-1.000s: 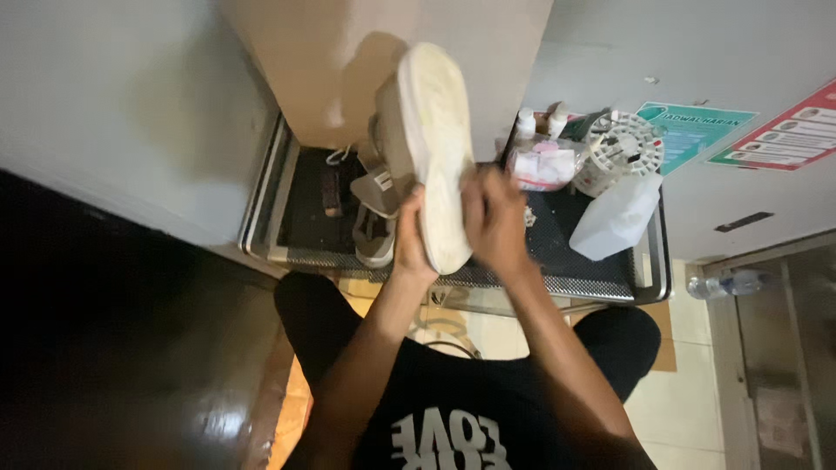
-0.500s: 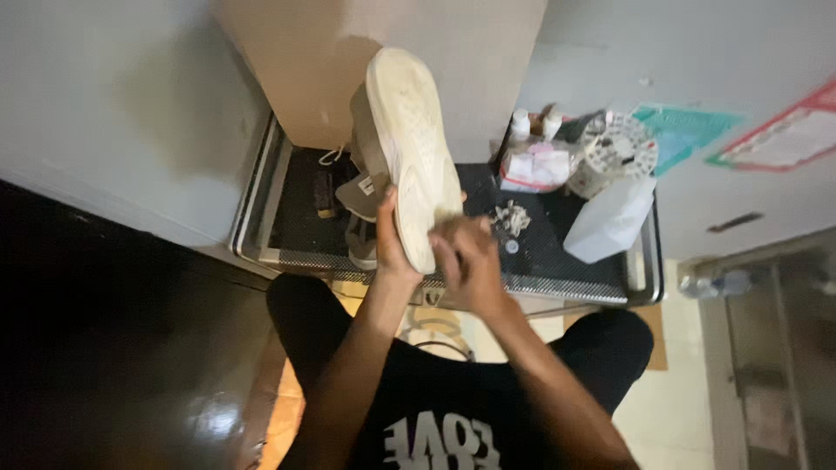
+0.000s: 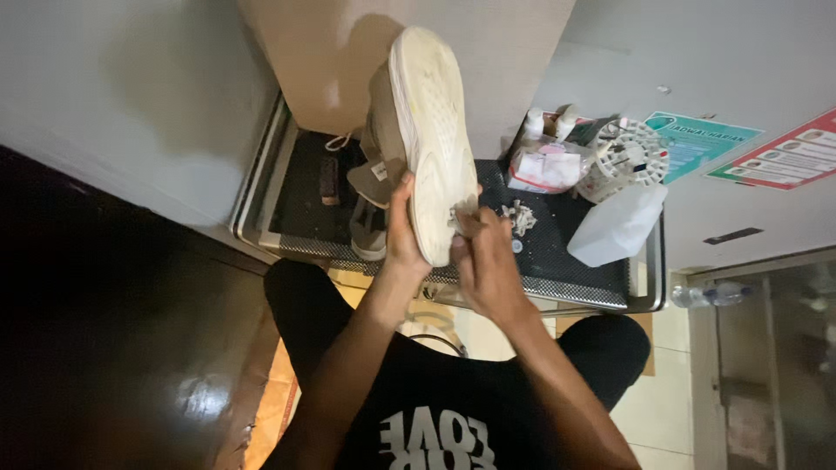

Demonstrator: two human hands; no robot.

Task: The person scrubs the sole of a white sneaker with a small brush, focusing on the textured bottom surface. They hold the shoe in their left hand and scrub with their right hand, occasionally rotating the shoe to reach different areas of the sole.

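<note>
We held the sneaker [image 3: 427, 139] sole-up over the black tray [image 3: 557, 252]; left hand [image 3: 405, 231] clamped its heel edge; right hand [image 3: 488, 261] pinched a small wipe [image 3: 459, 218] against the sole at 5 o'clock; scrubbing step, next likely more pressure toward the toe; versus earlier, right hand sat lower, shoe more upright.

A grey-beige shoe [image 3: 383, 139] with a cream, yellow-stained sole [image 3: 431, 130] above a black, dotted mat [image 3: 557, 248].
</note>
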